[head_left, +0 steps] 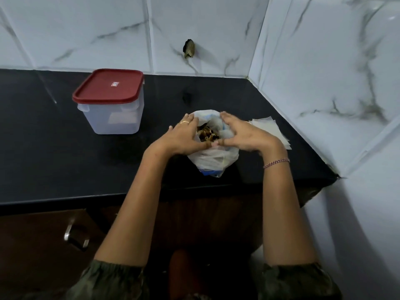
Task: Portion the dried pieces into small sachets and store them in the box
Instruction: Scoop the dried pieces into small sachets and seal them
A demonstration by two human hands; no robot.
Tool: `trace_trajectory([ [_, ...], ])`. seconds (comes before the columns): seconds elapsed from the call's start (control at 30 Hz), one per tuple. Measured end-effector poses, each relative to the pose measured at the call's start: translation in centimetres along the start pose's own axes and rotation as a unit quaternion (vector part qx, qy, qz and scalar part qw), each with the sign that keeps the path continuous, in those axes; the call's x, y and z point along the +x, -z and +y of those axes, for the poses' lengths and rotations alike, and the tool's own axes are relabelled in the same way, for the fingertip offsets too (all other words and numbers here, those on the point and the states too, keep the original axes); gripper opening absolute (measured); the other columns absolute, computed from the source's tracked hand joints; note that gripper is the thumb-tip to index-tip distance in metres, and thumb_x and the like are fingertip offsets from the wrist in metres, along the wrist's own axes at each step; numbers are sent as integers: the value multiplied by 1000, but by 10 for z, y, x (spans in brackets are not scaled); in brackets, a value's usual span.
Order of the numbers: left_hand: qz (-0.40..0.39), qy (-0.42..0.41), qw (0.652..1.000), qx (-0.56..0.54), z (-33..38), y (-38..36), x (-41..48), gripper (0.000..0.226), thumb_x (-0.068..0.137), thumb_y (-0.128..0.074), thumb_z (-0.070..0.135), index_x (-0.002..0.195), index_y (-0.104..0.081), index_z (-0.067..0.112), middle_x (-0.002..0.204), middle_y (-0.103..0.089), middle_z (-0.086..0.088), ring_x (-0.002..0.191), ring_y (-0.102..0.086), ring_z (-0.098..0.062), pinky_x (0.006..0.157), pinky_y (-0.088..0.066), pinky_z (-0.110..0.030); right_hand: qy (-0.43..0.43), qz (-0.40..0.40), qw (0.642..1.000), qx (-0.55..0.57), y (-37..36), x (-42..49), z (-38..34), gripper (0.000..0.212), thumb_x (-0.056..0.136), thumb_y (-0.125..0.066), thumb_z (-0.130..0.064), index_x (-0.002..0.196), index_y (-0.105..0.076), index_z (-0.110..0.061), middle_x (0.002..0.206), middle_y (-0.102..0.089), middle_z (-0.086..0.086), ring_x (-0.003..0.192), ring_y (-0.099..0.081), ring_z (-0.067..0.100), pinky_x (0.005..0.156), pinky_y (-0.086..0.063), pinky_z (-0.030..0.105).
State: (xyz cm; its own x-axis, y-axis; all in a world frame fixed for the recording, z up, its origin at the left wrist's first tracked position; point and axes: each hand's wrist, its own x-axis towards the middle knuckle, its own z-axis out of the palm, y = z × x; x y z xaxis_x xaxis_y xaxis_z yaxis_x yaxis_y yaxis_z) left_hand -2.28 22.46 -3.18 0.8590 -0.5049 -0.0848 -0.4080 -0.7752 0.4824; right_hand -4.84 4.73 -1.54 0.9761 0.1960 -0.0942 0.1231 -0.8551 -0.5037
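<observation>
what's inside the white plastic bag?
Brown dried pieces show in the open mouth of the plastic bag, gripped by the left hand and right hand. How far down they go is hidden by the cloudy film and the hands.
</observation>
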Motion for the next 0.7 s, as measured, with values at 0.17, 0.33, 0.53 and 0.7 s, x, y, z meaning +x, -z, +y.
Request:
trace_trajectory([
  [0.17, -67, 13, 998, 4, -9, 1, -3, 110, 82, -65, 47, 151, 10, 8, 159, 17, -2, 146, 17, -15, 120, 1, -48, 0, -77, 995, 60, 1, -9, 13, 102, 79, -73, -28, 151, -2, -16, 159, 3, -9, 145, -5, 7, 106, -10, 12],
  [0.33, -96, 26, 995, 15, -14, -8, -2, 124, 73, -71, 51, 148, 19, 10, 158, 23, -1, 145, 20, -15, 119, 4, -49, 8, -111, 993, 30, -8, -6, 22, 113, 75, -77, -28, 151, 6, -17, 158, 9, -8, 145, -2, 8, 107, -9, 13],
  [0.53, -109, 41, 991, 60, -17, -15, 0, 134, 65, -68, 65, 147, 26, 14, 157, 25, 0, 145, 21, -15, 115, 14, -52, 5, -130, 991, 39, -16, -7, 34, 117, 73, -78, -28, 150, 10, -18, 158, 11, -9, 144, 0, 7, 113, -7, 18],
  [0.7, -100, 37, 993, 55, -28, -24, -2, 141, 56, -66, 72, 147, 26, 18, 159, 19, 2, 146, 15, -14, 114, 17, -50, -9, -142, 989, 30, -14, -4, 38, 118, 71, -80, -27, 151, 7, -18, 158, 8, -10, 145, -3, 8, 114, -8, 20],
])
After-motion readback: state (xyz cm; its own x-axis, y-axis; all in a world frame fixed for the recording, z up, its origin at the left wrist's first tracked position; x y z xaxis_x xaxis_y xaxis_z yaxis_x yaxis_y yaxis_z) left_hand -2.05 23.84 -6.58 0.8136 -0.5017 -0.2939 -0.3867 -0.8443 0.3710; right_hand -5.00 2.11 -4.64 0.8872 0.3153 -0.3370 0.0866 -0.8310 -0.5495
